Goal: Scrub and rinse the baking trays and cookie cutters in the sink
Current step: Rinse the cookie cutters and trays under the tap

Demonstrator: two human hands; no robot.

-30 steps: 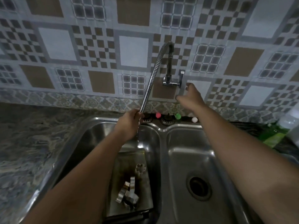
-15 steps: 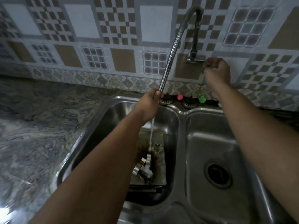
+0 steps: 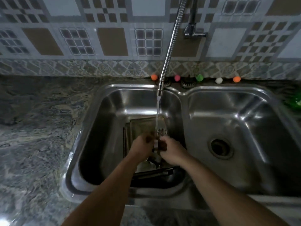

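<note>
While water streams down, both curled hands' grip (image 3: 157,146) stays blurred: holding what, unclear.

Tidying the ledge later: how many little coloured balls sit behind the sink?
5: orange, pink, green, white, orange, left to right. The hose may hide more.

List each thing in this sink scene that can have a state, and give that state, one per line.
Tap hose: running, water falling into the left basin.
Baking trays: stacked in the left basin, under the stream.
Right basin: drain open, nothing in it.
Left hand: fingers curled, at the stream; blurred.
Right hand: fingers curled, at the stream; blurred.
</note>
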